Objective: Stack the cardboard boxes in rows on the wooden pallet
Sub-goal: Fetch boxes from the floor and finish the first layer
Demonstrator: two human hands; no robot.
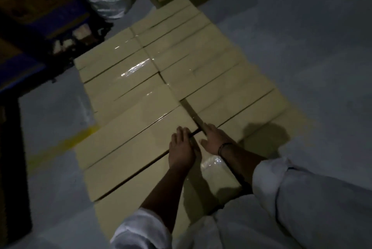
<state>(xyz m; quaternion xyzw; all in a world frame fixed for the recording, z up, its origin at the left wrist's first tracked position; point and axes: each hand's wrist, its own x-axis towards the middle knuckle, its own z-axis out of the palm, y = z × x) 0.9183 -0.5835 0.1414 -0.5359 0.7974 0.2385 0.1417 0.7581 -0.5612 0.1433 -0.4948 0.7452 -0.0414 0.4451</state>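
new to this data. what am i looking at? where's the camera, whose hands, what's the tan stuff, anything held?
There is no robot here. It is a single picture from a wide-angle camera worn on a person's head, looking forward and down, so the arms in white sleeves are the wearer's own.

The tan slabs are the cardboard boxes, laid flat in two long rows side by side, some with shiny tape. The wooden pallet is not visible; presumably it lies under them. Around them is a grey floor with a yellow line.

Nothing is lifted. The left hand and the right hand, which has a wristband, both lie flat on box tops, fingertips at the dark gap between the rows. They seem to be nudging boxes into line.
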